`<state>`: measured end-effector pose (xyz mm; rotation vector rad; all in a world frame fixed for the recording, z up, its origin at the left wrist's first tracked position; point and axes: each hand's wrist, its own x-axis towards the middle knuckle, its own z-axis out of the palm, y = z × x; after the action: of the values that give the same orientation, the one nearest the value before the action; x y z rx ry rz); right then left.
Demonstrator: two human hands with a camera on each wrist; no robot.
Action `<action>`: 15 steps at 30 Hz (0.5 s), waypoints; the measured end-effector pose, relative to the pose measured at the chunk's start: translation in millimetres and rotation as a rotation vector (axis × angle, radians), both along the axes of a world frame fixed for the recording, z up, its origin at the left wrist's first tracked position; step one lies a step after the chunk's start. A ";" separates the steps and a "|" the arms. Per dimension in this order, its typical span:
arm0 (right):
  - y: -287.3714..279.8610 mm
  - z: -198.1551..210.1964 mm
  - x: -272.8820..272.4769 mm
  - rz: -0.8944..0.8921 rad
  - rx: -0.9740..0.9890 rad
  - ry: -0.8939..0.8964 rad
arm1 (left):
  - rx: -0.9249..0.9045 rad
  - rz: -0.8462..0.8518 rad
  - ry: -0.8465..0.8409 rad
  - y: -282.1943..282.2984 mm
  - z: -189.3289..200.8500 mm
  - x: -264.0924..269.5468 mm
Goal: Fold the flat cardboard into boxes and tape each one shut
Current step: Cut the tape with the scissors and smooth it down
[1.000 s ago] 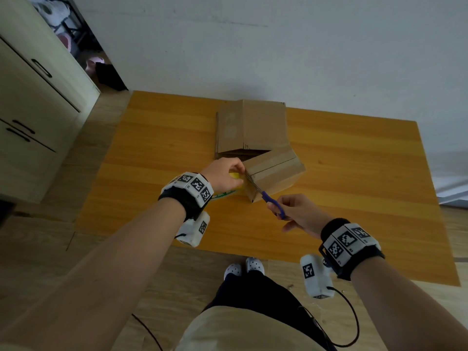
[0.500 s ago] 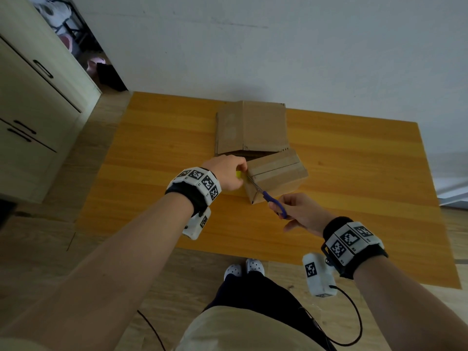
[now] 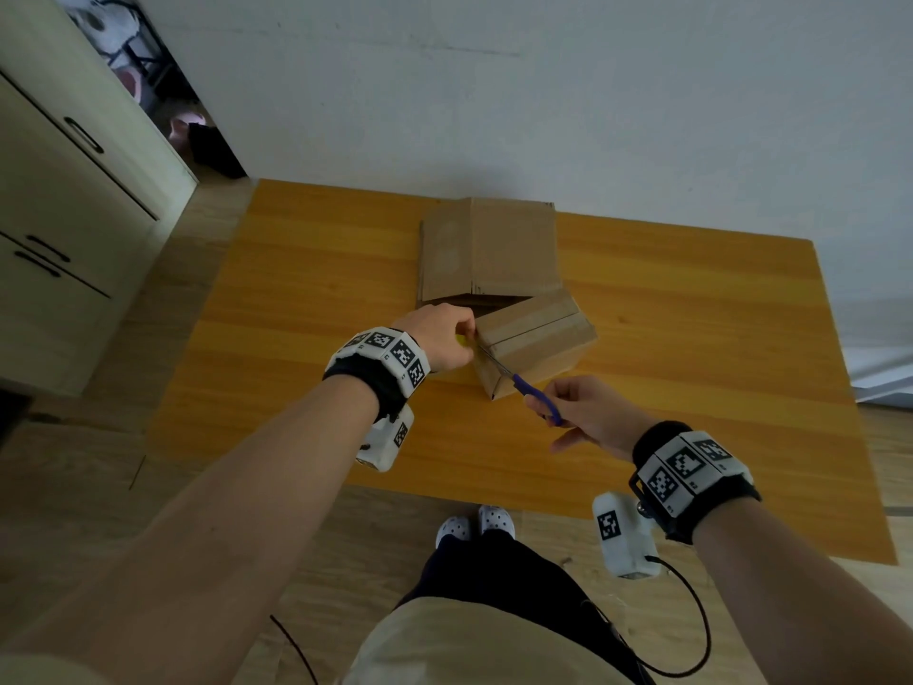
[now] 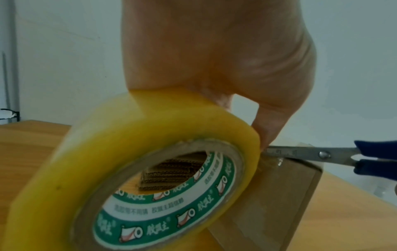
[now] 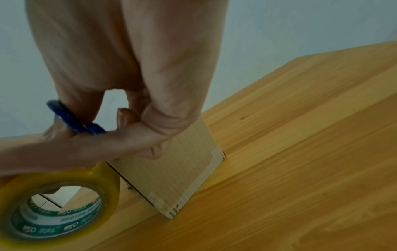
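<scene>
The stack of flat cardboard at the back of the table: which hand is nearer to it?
Left. The left hand, gripping the tape roll, sits just before the flat cardboard. The right hand, holding the scissors, is nearer the person, beyond the folded box.

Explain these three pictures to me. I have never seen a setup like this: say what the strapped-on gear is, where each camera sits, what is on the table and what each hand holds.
No machine here: a person works with bare hands, wearing wristbands with black-and-white markers and a small camera under each wrist. The wide picture comes from a head camera looking down; the two close-ups come from the wrist cameras. On the wooden table lie a stack of flat cardboard and, nearer, a folded box. The left hand grips a yellow tape roll at the box's end. The right hand holds blue-handled scissors, blades at the tape beside the roll.
</scene>
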<state>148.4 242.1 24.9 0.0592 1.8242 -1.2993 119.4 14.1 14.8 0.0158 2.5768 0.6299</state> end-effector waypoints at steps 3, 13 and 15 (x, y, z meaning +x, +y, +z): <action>0.4 0.7 -0.7 -0.017 -0.001 -0.042 | 0.135 0.073 0.017 -1.6 -5.8 1.1; -5.0 5.5 -1.7 0.045 0.044 -0.205 | 0.450 0.206 0.022 3.5 -10.3 11.7; -6.6 5.8 -3.6 0.055 0.084 -0.187 | 0.456 0.210 0.026 2.8 -9.7 12.0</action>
<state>144.8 235.6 30.7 0.1698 1.7078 -1.1395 131.5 16.9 5.1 -0.0974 2.4206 1.2898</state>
